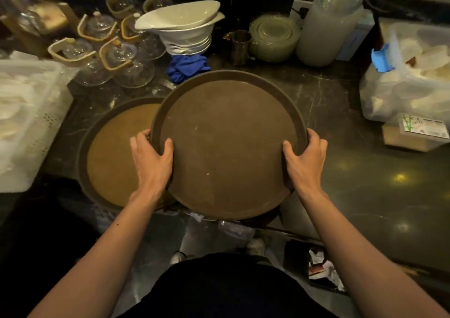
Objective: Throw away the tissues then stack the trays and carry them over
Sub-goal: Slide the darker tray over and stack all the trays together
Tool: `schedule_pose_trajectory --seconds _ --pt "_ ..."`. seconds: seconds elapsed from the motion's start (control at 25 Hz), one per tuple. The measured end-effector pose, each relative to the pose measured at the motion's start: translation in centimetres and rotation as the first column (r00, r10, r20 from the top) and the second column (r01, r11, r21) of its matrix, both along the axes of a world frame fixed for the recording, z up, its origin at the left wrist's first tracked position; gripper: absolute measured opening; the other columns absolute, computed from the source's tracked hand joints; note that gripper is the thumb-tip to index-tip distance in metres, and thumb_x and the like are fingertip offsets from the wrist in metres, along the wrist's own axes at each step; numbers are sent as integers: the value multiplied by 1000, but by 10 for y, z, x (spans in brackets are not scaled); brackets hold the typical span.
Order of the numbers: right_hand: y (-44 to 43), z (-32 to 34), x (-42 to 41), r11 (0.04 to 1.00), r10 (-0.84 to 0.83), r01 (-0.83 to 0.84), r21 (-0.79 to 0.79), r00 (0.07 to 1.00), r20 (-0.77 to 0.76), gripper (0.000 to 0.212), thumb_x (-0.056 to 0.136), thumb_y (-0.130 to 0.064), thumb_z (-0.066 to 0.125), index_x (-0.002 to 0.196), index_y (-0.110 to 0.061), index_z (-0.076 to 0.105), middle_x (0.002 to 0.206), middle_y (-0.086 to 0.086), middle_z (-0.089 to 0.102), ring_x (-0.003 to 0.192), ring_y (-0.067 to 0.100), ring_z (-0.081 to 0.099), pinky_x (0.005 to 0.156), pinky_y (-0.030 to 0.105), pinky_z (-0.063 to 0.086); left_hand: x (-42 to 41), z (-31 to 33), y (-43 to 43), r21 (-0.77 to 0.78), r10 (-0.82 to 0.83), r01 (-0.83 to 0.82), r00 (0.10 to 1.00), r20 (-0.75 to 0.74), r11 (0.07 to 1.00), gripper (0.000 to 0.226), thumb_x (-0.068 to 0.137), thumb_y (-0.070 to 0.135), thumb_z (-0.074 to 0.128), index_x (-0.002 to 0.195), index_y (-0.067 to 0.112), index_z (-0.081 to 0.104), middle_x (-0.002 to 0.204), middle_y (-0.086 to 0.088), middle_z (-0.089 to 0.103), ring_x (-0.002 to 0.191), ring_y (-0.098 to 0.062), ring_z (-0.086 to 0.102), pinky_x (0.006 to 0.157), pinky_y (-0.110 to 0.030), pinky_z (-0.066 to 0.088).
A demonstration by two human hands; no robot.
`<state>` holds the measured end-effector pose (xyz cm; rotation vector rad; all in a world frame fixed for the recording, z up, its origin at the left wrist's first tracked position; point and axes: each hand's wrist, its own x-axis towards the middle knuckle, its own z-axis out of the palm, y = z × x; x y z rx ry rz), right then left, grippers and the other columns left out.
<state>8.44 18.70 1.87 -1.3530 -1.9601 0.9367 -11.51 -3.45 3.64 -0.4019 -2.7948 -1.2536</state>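
Observation:
A round dark brown tray (226,132) is lifted above the dark counter, tilted a little toward me. My left hand (152,158) grips its left rim, thumb on the inside. My right hand (305,158) grips the right rim the same way. A second round tray (114,152) with a lighter brown inside lies flat on the counter at the left, partly covered by the held tray. Crumpled tissues (321,266) lie in a dark bin on the floor at the lower right.
Glass teapots (107,54) stand at the back left, stacked white bowls (187,28) and a blue cloth (187,68) behind the trays. A white crate (26,120) sits at the left. Plastic bags (409,84) and a small box (414,135) sit at the right.

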Motion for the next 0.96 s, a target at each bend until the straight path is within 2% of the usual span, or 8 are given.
schedule_pose_trajectory --seconds 0.08,0.2,0.4,0.48,0.6,0.76,0.96 --pt "-37 0 -15 1000 -11 11 -11 1000 -1 63 88 -31 68 140 -8 43 125 11 45 111 19 49 87 12 28 -16 -3 -34 8 -7 7 1000 4 1000 45 88 29 63 125 7 48 124 -12 47 111 -25 50 95 -30 39" --pt "-94 -1 -39 998 -41 42 -48 999 11 62 88 -31 68 140 -10 43 125 8 45 105 11 44 90 17 31 -43 -6 -87 12 -15 15 999 31 1000 47 88 30 65 126 8 48 126 -11 45 112 -24 50 93 -27 37" --pt "-170 -9 -72 989 -100 101 -113 995 8 54 88 -31 67 134 -10 48 122 7 48 114 23 51 93 24 35 -79 -14 -163 19 -44 42 997 67 999 52 87 30 66 128 5 46 127 -14 44 112 -28 52 94 -30 39" --pt "-188 -11 -81 989 -96 97 -111 995 14 51 88 -30 67 132 -10 50 117 3 46 113 23 51 93 26 36 -88 -18 -183 14 -42 41 996 78 999 53 87 30 66 129 4 46 127 -15 43 110 -29 52 93 -30 40" --pt "-200 -13 -88 992 -81 82 -96 997 20 49 87 -30 67 130 -12 50 121 5 47 112 22 50 95 29 39 -94 -22 -198 5 -41 40 994 98 999 56 88 30 66 132 4 44 128 -15 42 111 -29 51 92 -26 36" --pt "-197 -17 -97 994 -36 40 -102 998 45 50 88 -29 66 130 -9 48 124 7 44 112 21 50 92 26 38 -96 -30 -199 14 -68 66 989 131 998 58 90 25 64 136 0 38 134 -18 34 117 -30 45 94 -22 31" --pt "-179 -29 -107 994 16 -8 -112 998 69 53 90 -28 64 134 -6 44 128 10 42 114 26 49 93 29 39 -103 -48 -186 -24 -49 53 990 136 998 59 89 27 64 135 1 38 134 -18 31 124 -34 37 106 -41 37"
